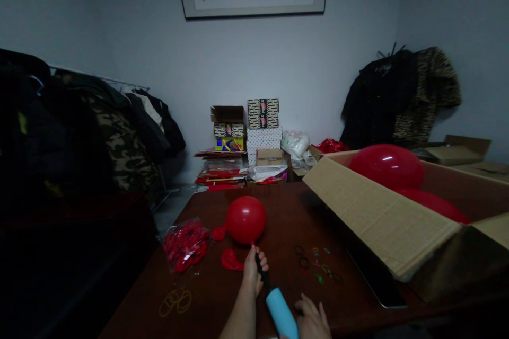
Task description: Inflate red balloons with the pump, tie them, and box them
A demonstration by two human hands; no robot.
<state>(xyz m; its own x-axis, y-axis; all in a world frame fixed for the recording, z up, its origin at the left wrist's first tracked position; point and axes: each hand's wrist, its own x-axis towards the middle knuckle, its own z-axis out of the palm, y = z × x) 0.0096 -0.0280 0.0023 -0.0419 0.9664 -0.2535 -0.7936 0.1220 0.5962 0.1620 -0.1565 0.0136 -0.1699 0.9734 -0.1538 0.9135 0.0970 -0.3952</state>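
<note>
A round, partly inflated red balloon sits over the tip of a hand balloon pump, which has a light-blue barrel and black nozzle. My left hand is closed around the nozzle and the balloon's neck. At the bottom edge, my right hand is at the pump's near end, its fingers along the right side of the barrel; the frame cuts off its grip. Limp red balloons lie just left of my left hand. Farther left is a clear bag of red balloons.
Yellow rubber bands lie at the table's front left, and small coloured bands to the right. A dark tablet-like slab lies by an open cardboard box holding large inflated red balloons. Stacked boxes stand behind.
</note>
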